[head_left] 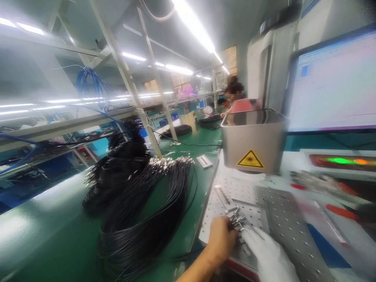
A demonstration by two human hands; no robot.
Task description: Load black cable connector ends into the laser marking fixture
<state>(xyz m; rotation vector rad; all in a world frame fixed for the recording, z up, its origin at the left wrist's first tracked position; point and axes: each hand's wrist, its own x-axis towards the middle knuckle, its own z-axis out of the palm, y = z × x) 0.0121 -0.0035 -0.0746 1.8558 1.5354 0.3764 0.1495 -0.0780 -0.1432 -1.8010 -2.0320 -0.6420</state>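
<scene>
At the front edge of a perforated metal plate (208,217), my bare left hand (221,237) is closed, its fingers curled round a cluster of small silver metal pieces (238,217). They look like cable-end connectors, but blur hides their exact kind. My right hand (268,250), in a white glove, meets the cluster from the other side, with its fingers pressed together against it. Left of the plate lies a big bundle of black cables (141,231) with silver ends. A pale metal strip (222,197) lies on the plate just beyond my hands.
Beyond the plate stands a metal box with a laser warning sign (250,159). A monitor (335,82) is at right, above a panel with lit lights (346,161). Coiled black cables (179,130) lie farther along the green table (44,243). A person (235,96) sits beyond.
</scene>
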